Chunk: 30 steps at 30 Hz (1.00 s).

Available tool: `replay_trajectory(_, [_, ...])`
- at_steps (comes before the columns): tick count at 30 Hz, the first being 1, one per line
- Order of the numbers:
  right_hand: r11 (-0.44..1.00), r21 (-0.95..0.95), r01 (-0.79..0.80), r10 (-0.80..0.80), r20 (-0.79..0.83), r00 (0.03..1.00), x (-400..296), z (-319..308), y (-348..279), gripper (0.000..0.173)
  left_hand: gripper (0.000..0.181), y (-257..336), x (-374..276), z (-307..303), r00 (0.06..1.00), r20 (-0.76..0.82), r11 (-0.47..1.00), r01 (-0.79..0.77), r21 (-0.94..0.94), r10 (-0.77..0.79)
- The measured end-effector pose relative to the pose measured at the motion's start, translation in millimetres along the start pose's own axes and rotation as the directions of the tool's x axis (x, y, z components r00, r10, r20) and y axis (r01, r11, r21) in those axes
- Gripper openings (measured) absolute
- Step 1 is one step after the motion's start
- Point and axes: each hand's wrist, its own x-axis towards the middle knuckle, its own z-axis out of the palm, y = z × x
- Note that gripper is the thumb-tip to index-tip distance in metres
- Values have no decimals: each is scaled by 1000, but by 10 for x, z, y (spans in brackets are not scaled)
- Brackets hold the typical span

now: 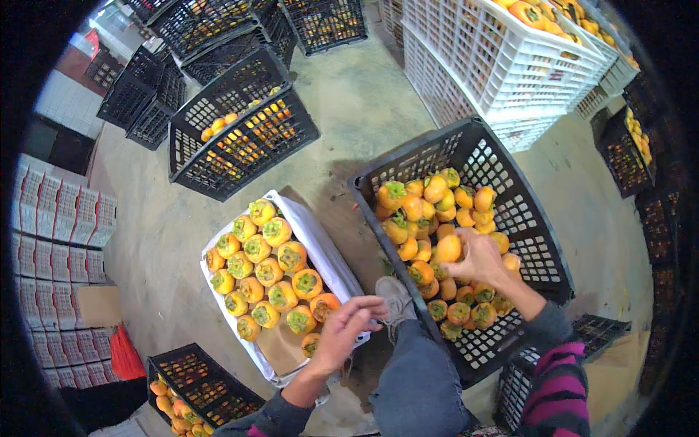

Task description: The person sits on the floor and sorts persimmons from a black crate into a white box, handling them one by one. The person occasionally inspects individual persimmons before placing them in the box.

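My right hand (pixel 480 257) is closed around an orange persimmon (pixel 449 248) inside a large black plastic crate (pixel 524 213), just above many other persimmons. The crate is partly filled with them. My left hand (pixel 349 328) hangs over the near right edge of a lined box (pixel 306 229), fingers loosely apart, holding nothing. Persimmons (pixel 268 272) lie in rows in that box, most with the green calyx facing up. Bare brown cardboard (pixel 281 349) shows at its near end. White lining covers the box's walls.
Another black crate (pixel 246 147) with persimmons stands beyond the box. Stacked white crates (pixel 502 71) rise at the upper right. A black crate (pixel 202 377) of persimmons is at the lower left, near a red bag (pixel 126 352). My shoe (pixel 394 300) is between box and crate.
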Motion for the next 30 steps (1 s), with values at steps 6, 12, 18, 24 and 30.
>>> replay_trajectory(6, [796, 500, 342, -417, 43, 908, -399, -50, -787, 78, 63, 18, 147, 458, 974, 197, 805, 208, -556, -115])
replay_trajectory(12, [851, 524, -29, -50, 136, 989, -405, -112, -245, 39, 44, 809, 407, -762, 969, -117, 823, -245, -513, 215])
replay_trajectory(18, [998, -61, -2, -4, -104, 995, -22, -161, 736, 31, 57, 2078, 548, -2261, 837, -250, 607, -530, -592, 487])
replay_trajectory(24, [798, -574, 183, -175, 69, 982, 895, 179, 1108, 39, 39, 1296, 440, -1630, 916, -240, 851, -392, -351, 323])
replay_trajectory(30, [631, -757, 169, 275, 422, 864, 1133, 466, 1261, 47, 32, 644, 510, -729, 967, -228, 931, -184, -314, 114])
